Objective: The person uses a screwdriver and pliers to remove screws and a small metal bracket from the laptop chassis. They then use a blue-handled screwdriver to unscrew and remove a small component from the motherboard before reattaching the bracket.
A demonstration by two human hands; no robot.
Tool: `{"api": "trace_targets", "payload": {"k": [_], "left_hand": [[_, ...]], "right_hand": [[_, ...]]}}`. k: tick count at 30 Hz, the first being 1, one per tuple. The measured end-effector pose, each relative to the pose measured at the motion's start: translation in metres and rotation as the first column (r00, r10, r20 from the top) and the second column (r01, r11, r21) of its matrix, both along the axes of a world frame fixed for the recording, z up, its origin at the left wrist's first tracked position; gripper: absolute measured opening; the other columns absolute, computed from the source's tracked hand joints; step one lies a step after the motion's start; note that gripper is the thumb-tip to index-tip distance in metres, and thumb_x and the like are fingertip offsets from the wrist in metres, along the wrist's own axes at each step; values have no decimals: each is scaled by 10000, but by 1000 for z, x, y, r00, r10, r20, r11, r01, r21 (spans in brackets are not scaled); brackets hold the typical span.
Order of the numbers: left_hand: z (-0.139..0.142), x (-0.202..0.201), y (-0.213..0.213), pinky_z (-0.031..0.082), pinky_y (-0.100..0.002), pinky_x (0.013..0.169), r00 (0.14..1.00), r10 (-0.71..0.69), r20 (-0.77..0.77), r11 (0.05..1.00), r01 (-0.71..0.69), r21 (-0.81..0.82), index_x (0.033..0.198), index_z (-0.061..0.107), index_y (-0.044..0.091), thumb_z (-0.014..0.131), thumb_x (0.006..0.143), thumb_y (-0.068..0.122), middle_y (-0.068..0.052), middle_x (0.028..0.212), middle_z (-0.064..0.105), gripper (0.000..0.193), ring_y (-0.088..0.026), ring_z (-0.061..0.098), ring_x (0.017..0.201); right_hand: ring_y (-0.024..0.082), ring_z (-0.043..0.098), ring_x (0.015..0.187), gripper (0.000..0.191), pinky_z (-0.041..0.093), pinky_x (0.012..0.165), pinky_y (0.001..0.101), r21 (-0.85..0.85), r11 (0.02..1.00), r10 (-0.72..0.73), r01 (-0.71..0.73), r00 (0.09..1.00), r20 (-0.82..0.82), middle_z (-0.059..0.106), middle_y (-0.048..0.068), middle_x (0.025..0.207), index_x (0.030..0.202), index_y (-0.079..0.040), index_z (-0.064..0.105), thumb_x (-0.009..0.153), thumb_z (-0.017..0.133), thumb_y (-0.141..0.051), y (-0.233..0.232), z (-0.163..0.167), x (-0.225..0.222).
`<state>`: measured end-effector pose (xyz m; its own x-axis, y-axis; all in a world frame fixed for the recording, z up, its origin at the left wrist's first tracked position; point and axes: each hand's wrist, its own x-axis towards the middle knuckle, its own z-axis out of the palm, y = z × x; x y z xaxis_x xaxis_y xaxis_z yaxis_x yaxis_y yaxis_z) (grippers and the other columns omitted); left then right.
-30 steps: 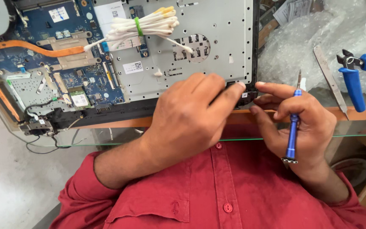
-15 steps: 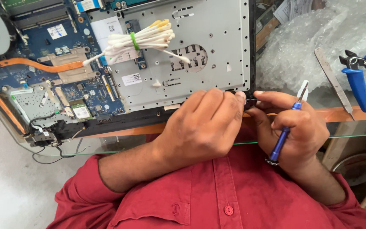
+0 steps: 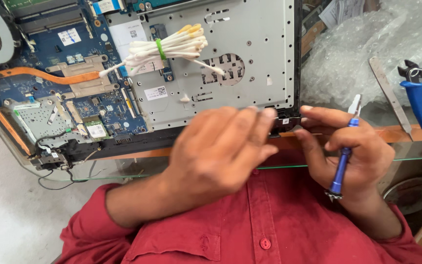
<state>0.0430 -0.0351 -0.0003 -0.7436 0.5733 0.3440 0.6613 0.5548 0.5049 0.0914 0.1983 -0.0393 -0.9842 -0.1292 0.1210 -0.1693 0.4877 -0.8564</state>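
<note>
Your work surface is a glass tabletop (image 3: 416,146) with a wooden edge strip. The opened laptop (image 3: 250,54) lies flat on it, and everything else sits right of that laptop: crumpled bubble wrap (image 3: 362,54) just beside its right edge, a flat metal blade (image 3: 390,95) farther right, and blue-handled pliers (image 3: 418,93) beyond it.

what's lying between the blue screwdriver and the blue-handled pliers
In the head view, a flat metal blade lies between the screwdriver in the right hand and the pliers.
</note>
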Motion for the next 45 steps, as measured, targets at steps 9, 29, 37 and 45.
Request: {"api": "trace_targets", "payload": {"k": [9, 29, 37, 45], "left_hand": [[-11, 4, -20, 489, -394, 867, 999, 35, -7, 992, -36, -121, 1112, 712, -61, 735, 1034, 56, -101, 1079, 654, 143, -247, 613, 1005], [-37, 14, -19, 474, -367, 929, 993, -15, -114, 991, 0, -131, 1179, 727, -11, 693, 1009, 69, -80, 1171, 655, 191, -225, 600, 1072], [-27, 2, -14, 494, -322, 803, 987, 14, -163, 994, -31, -101, 990, 741, 10, 752, 906, 87, -61, 1003, 666, 115, -196, 610, 919], [-25, -3, -13, 505, -324, 776, 991, 25, -129, 999, -30, -35, 954, 740, -1, 768, 904, 57, -60, 990, 656, 82, -183, 589, 857]], "right_hand": [[249, 737, 915, 459, 623, 729, 278, 77, 993, 83, -85, 996, 20, 687, 305, 1166, 945, -38, 361, 866, 794, 92, 8, 2, -8], [266, 756, 833, 423, 622, 664, 296, 90, 989, 122, -115, 990, -73, 686, 303, 1134, 1000, -59, 356, 932, 750, 81, 4, -9, -8], [271, 768, 899, 409, 616, 686, 279, 59, 998, 33, -32, 999, -8, 704, 273, 1054, 962, -47, 381, 929, 777, 49, 11, -15, 2], [233, 765, 1010, 389, 623, 806, 254, 44, 999, -30, 25, 994, 101, 694, 192, 939, 961, -27, 433, 988, 812, 57, 3, 0, 1]]}}
